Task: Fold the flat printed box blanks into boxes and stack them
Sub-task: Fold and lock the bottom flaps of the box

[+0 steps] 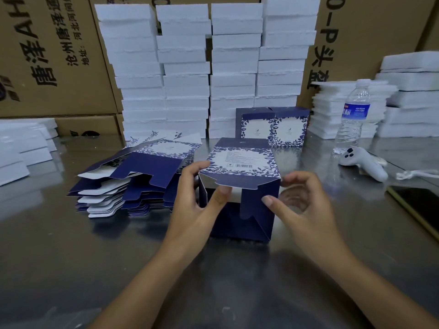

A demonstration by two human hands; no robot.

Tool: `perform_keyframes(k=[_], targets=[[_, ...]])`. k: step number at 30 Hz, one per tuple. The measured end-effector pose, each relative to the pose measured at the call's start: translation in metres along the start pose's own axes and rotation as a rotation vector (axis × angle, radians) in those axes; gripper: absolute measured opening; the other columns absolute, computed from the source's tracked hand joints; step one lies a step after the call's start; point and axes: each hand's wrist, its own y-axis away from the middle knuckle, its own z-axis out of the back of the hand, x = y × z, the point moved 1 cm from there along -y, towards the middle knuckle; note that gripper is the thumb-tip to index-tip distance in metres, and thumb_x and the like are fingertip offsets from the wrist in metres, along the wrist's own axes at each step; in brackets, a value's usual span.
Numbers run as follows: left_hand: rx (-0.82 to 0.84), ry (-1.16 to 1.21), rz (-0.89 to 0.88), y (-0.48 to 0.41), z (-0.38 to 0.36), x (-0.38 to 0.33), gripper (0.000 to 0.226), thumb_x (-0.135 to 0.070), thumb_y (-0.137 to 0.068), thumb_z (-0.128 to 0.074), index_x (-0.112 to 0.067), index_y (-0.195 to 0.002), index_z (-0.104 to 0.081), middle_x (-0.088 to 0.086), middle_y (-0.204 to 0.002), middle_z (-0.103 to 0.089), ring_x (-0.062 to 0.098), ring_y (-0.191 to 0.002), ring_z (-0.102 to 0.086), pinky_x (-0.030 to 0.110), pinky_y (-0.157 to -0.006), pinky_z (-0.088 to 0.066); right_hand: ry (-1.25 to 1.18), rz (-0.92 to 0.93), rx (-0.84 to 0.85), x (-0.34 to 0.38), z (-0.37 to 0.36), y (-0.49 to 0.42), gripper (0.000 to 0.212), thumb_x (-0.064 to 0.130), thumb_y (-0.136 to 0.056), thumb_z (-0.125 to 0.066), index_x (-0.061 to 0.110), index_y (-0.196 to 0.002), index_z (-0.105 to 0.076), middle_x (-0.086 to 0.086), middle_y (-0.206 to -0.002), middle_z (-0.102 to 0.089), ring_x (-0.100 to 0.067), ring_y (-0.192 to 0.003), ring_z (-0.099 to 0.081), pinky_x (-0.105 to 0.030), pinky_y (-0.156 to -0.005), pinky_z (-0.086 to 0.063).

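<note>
Got a half-folded box (pixel 240 162) in both hands, down on the metal table (pixel 71 257) about dead centre, barcode panel up, open end facing the camera.

Left hand (pixel 194 210) gripping the left side: index finger hooked over the top left corner, thumb pressed onto the edge of the top flap.

Right hand (pixel 308 205) on the other side, thumb tip pushing on the navy side flap, index tip touching the top right corner. Remaining fingers loosely curled just beside the box, too blurred to say more. So no slack hand here, both clamped on that same box.

Flaps at the open end only partly folded in, with a strip of white card showing in the gap.

Just left of it, near the left hand, a messy pile of flat blanks (pixel 142 176), navy and white, fanned out at the edges.

Behind the box, two finished boxes (pixel 273 128) standing upright side by side, touching, right in front of tall stacks of white slabs (pixel 209 67).

Off to the right: a water bottle (pixel 354 115) standing upright, a white controller (pixel 363 162) lying near it, and a dark phone (pixel 418 205) at the table edge.

Brown cartons (pixel 47 55) along the back.
</note>
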Motion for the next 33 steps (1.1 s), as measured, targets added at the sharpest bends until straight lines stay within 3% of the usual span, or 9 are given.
perform_keyframes(k=[3,5,8,11,16,22,25,29,33], targets=[[0.035,-0.014,-0.008,0.001,-0.003,0.000,0.062,-0.073,-0.062,-0.063,-0.045,-0.115,-0.045,-0.019,-0.124,-0.053,0.002,-0.114,-0.054,0.019,-0.089,-0.046,0.130,-0.041,0.057,-0.005,-0.001,0.001,0.036,0.053,-0.073,-0.061,0.021,-0.073,-0.045,0.001,-0.069,-0.050,-0.011,-0.059,-0.044,-0.022,-0.056,-0.036],[0.056,-0.022,-0.009,0.001,-0.003,-0.001,0.058,-0.068,-0.063,-0.063,-0.044,-0.113,-0.045,-0.011,-0.128,-0.052,0.005,-0.112,-0.057,0.020,-0.087,-0.047,0.282,0.036,0.053,-0.006,0.000,0.003,0.035,0.043,-0.086,-0.057,0.020,-0.068,-0.039,0.006,-0.060,-0.041,-0.008,-0.054,-0.037,-0.017,-0.051,-0.029],[0.052,-0.016,-0.020,0.002,-0.003,0.000,0.064,-0.074,-0.059,-0.064,-0.042,-0.112,-0.046,-0.004,-0.129,-0.052,0.010,-0.111,-0.058,0.021,-0.087,-0.046,0.353,0.092,0.022,-0.005,0.001,0.004,0.036,0.038,-0.092,-0.051,0.016,-0.067,-0.038,0.000,-0.058,-0.039,-0.009,-0.054,-0.034,-0.024,-0.050,-0.028],[0.041,-0.026,-0.022,0.002,-0.006,0.000,0.052,-0.064,-0.064,-0.062,-0.045,-0.110,-0.046,-0.003,-0.129,-0.051,0.011,-0.114,-0.056,0.022,-0.090,-0.045,0.394,0.109,-0.047,-0.003,0.000,0.004,0.041,0.035,-0.094,-0.051,0.011,-0.064,-0.037,0.000,-0.052,-0.034,-0.011,-0.051,-0.030,-0.030,-0.049,-0.027],[0.027,-0.046,-0.035,0.003,-0.007,0.003,0.044,-0.051,-0.073,-0.066,-0.045,-0.112,-0.047,-0.005,-0.129,-0.050,0.009,-0.117,-0.054,0.027,-0.097,-0.045,0.495,0.184,-0.081,0.005,0.002,0.002,0.035,0.025,-0.089,-0.052,0.015,-0.060,-0.035,0.004,-0.047,-0.025,-0.014,-0.051,-0.025,-0.030,-0.046,-0.022],[0.038,-0.010,-0.013,0.001,-0.006,0.000,0.050,-0.059,-0.071,-0.064,-0.042,-0.114,-0.046,-0.004,-0.131,-0.050,0.005,-0.113,-0.056,0.017,-0.088,-0.046,0.506,0.063,0.029,0.001,0.002,0.002,0.040,0.028,-0.090,-0.058,0.018,-0.061,-0.032,0.003,-0.046,-0.033,-0.016,-0.049,-0.032,-0.027,-0.048,-0.025],[0.029,0.008,-0.005,0.001,-0.004,-0.001,0.056,-0.065,-0.066,-0.060,-0.042,-0.115,-0.046,-0.008,-0.128,-0.052,0.003,-0.111,-0.057,0.013,-0.082,-0.046,0.581,0.017,0.132,-0.002,0.003,0.003,0.041,0.035,-0.089,-0.057,0.018,-0.060,-0.033,0.004,-0.048,-0.038,-0.014,-0.048,-0.035,-0.033,-0.051,-0.029],[0.014,0.015,0.012,0.001,-0.003,0.001,0.052,-0.064,-0.068,-0.059,-0.044,-0.115,-0.047,-0.012,-0.125,-0.054,0.003,-0.114,-0.056,0.023,-0.091,-0.048,0.642,0.019,0.177,-0.001,0.003,0.003,0.046,0.038,-0.090,-0.054,0.020,-0.054,-0.033,0.005,-0.044,-0.032,-0.012,-0.045,-0.032,-0.033,-0.049,-0.025],[0.007,-0.012,0.003,0.001,-0.004,0.001,0.046,-0.061,-0.072,-0.059,-0.045,-0.113,-0.047,-0.012,-0.124,-0.054,0.004,-0.117,-0.053,0.017,-0.091,-0.046,0.612,0.017,0.169,0.001,0.003,0.000,0.049,0.030,-0.091,-0.057,0.018,-0.052,-0.031,0.004,-0.042,-0.028,-0.013,-0.044,-0.028,-0.029,-0.047,-0.021]])
